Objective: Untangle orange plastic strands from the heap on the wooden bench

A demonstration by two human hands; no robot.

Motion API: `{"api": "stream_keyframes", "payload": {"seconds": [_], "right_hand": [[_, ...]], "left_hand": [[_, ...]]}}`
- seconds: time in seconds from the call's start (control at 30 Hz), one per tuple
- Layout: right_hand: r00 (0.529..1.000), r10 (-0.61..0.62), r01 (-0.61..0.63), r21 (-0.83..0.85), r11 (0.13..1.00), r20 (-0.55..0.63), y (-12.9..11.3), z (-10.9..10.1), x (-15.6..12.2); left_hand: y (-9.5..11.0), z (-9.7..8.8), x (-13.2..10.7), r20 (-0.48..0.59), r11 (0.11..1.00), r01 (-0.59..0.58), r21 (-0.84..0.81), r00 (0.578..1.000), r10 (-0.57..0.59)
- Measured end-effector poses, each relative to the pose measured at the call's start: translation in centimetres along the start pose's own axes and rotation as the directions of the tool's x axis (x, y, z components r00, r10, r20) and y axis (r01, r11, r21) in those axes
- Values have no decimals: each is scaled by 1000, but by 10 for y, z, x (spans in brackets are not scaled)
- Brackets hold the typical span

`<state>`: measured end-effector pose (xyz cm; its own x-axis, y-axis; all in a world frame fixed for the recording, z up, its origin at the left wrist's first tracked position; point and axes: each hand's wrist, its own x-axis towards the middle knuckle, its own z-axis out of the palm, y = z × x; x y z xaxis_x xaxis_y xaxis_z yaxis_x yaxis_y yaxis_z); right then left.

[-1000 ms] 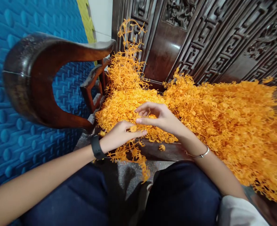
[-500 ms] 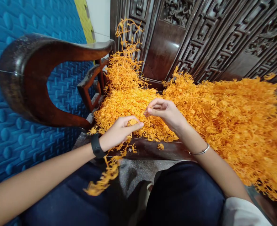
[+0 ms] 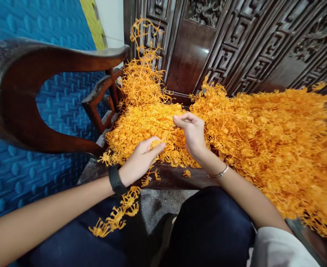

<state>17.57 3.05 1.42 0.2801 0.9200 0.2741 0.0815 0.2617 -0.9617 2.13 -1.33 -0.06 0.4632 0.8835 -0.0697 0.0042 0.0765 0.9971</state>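
My left hand (image 3: 139, 161), with a black band at the wrist, is closed around orange plastic pieces; a bit of orange shows between thumb and fingers. Below it a lacy strip of joined orange pieces (image 3: 114, 218) hangs over my left thigh; whether it runs up into the hand is hidden. To the right, my right hand (image 3: 193, 135), wearing a thin bangle, is raised over a heap of orange pieces (image 3: 141, 122). Its thumb and fingertips are pinched together, and what they hold, if anything, I cannot make out. The two hands are apart.
A larger orange heap (image 3: 274, 137) spreads along the right. A dark wooden bench seat (image 3: 177, 180) carries a loose orange piece (image 3: 186, 173) near its front edge. Behind stands a carved wooden backrest (image 3: 188, 55). On the left, a curved armrest (image 3: 69, 59) rises above blue mats (image 3: 2, 174).
My right hand has moved slightly up and turned, its fingers pointing more upward. My left hand shifted a little left and down, still gripping. The hanging strip swung left and the view shifted slightly.
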Motion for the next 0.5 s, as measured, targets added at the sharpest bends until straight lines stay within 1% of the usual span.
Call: {"api": "stream_keyframes", "payload": {"seconds": [0.1,0.27,0.37,0.5], "right_hand": [[1000,3,-4,-16,1000,-24,3,6,3],[999,5,-4,35,999,-51,5,12,10],[997,36,-35,12,999,-65,7,18,12],[994,76,-74,41,996,-73,8,30,15]], "left_hand": [[2,1,0,-21,1000,24,-19,999,-25],[1,5,1,-59,996,24,-87,998,-30],[1,6,4,-90,991,33,-126,995,-45],[1,5,6,-130,985,33,-167,990,-55]]}}
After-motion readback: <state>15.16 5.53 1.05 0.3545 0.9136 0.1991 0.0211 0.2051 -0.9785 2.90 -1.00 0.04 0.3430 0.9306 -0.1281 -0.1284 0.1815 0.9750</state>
